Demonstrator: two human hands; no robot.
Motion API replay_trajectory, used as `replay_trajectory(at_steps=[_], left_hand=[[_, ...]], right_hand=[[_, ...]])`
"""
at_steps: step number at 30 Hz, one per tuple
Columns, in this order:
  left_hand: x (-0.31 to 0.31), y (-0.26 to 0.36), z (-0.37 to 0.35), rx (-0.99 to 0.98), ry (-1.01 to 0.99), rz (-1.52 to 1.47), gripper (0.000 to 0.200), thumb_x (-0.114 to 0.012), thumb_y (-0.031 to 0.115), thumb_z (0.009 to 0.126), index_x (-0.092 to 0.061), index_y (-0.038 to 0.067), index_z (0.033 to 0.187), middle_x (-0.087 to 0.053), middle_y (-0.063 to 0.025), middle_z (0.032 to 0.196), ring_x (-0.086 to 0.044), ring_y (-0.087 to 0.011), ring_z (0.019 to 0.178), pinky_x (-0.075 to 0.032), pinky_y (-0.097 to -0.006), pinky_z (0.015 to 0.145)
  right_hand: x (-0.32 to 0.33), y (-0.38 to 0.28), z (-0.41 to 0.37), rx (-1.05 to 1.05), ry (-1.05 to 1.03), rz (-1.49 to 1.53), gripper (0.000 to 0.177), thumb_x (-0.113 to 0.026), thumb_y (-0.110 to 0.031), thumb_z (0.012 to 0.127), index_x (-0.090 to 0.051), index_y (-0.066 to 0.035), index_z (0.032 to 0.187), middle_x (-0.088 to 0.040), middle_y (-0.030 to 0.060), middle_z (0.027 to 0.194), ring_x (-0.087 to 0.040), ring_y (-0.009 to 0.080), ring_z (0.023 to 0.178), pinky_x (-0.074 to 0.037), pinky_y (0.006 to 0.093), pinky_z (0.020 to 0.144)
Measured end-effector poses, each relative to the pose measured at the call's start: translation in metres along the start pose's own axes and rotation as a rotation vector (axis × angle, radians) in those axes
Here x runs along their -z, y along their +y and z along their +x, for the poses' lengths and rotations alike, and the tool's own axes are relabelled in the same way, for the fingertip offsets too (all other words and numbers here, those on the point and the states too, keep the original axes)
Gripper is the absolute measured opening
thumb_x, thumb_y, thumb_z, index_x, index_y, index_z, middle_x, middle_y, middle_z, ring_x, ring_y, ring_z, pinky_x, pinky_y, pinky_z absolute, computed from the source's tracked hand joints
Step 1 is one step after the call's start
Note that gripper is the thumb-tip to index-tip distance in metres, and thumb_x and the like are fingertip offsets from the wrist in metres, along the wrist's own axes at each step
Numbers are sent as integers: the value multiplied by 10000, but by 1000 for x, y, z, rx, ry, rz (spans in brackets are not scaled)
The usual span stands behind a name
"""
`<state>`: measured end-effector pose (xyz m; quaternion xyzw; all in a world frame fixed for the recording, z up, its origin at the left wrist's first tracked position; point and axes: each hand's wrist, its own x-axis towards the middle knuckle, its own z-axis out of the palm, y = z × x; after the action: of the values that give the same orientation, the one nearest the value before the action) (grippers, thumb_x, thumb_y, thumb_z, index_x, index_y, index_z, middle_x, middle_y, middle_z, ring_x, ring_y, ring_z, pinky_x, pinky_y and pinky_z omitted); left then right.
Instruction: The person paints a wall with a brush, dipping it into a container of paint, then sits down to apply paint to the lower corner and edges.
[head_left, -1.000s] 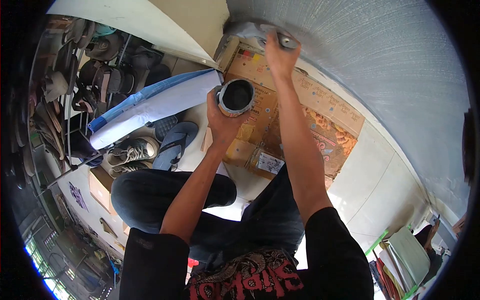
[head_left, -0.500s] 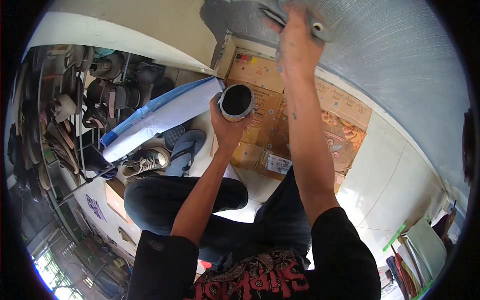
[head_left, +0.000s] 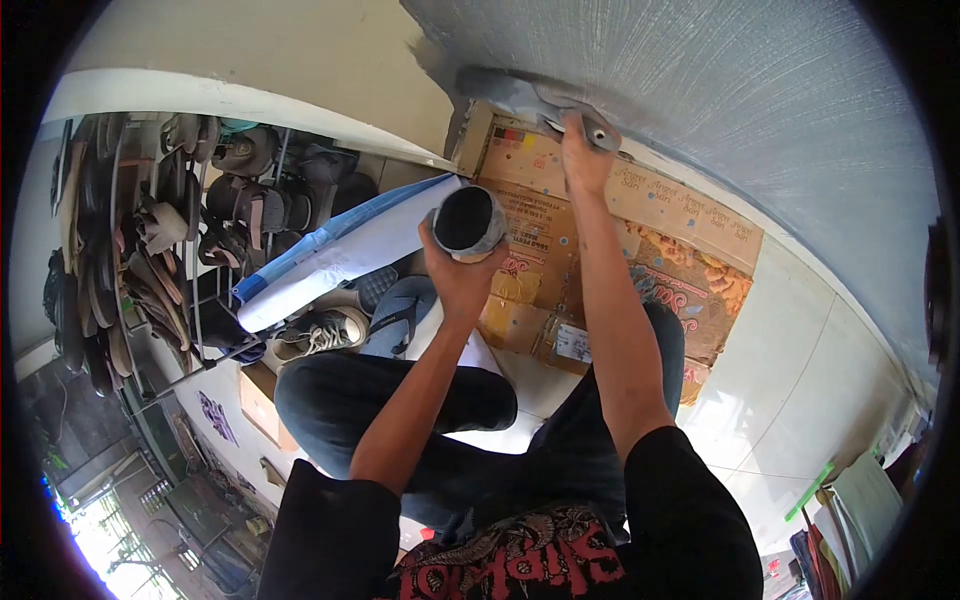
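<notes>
My left hand (head_left: 460,280) is wrapped round a small paint can (head_left: 494,238), whose inside looks dark and whose rim is smeared grey. Up near the foot of the wall, my right hand (head_left: 587,160) grips a wide paintbrush (head_left: 545,103) by its handle, which has a hole at its end. The brush's grey-coated bristles press against the lower left of the grey-painted wall (head_left: 700,100), close to the corner. Beside it the adjoining wall (head_left: 300,70) is beige, with a ragged grey edge.
Flattened cardboard (head_left: 640,230) with grey spots covers the floor along the wall. On the left lie a rolled white-and-blue sheet (head_left: 350,260), a sneaker (head_left: 325,335) and a flip-flop (head_left: 400,318). A rack of sandals (head_left: 170,240) stands beyond; folders (head_left: 850,510) are at lower right.
My right hand has brought the brush down from higher on the wall to its lower edge near the corner. My left hand still holds the can. The view has shifted slightly.
</notes>
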<state>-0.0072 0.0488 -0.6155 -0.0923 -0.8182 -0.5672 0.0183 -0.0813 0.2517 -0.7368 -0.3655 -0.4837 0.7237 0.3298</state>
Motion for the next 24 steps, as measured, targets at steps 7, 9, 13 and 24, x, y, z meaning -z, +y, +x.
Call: replay_trajectory(at_steps=[7, 9, 13, 24], left_hand=[[51, 59, 8, -62, -222, 217, 861, -905, 69, 633, -404, 13, 1331, -629, -145, 1180, -646, -256, 1093, -497, -368, 985], [58, 58, 1, -42, -300, 197, 872, -906, 60, 626, -401, 17, 1335, -628, -146, 1185, -645, -254, 1097, -494, -363, 993], [54, 41, -16, 8, -401, 133, 883, -909, 31, 609, -404, 26, 1333, -626, -137, 1194, -636, -248, 1121, -490, -356, 1006], [29, 2, -40, 68, -562, 49, 852, -935, 65, 586, -462, 44, 1294, -634, -131, 1208, -621, -264, 1155, -475, -377, 1028]], right_hand=[[-18, -61, -49, 394, -250, -270, 374, -849, -244, 795, -703, 14, 1023, -739, 155, 986, -695, 249, 963, -523, 373, 897], [-44, -68, -60, 399, -115, -173, 248, -825, -211, 791, -746, -16, 922, -745, 146, 901, -708, 264, 895, -525, 372, 867], [-75, -121, -61, 328, -205, -138, 229, -799, -190, 793, -742, 2, 904, -742, 161, 920, -710, 295, 835, -538, 375, 817], [-23, -147, -68, 185, -18, -79, 398, -798, -214, 852, -607, 57, 1073, -713, 161, 900, -691, 158, 802, -546, 291, 750]])
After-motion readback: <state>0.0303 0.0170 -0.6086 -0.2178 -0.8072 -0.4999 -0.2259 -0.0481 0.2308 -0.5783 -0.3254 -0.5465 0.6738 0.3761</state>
